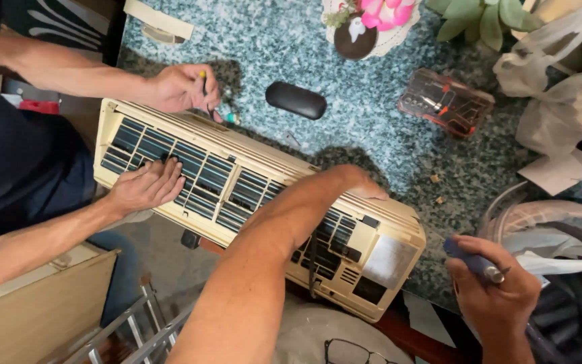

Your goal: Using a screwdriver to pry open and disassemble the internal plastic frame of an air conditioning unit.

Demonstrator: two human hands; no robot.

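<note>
Mid-disassembly, it seems: left hand (362, 183) rests open-fingered on the air-conditioner casing (250, 195) — right hand (496, 286) grips a screwdriver (474, 261), needing a screw next.

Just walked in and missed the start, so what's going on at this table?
Two people are working on a cream air-conditioner unit lying across the edge of a speckled table. The camera wearer's left hand reaches over its top edge, while the right hand holds a blue-handled screwdriver beside its end. A co-worker opposite presses one hand on the grille and holds a small tool in the other hand at the back edge. A black case and a bit set lie nearby.
</note>
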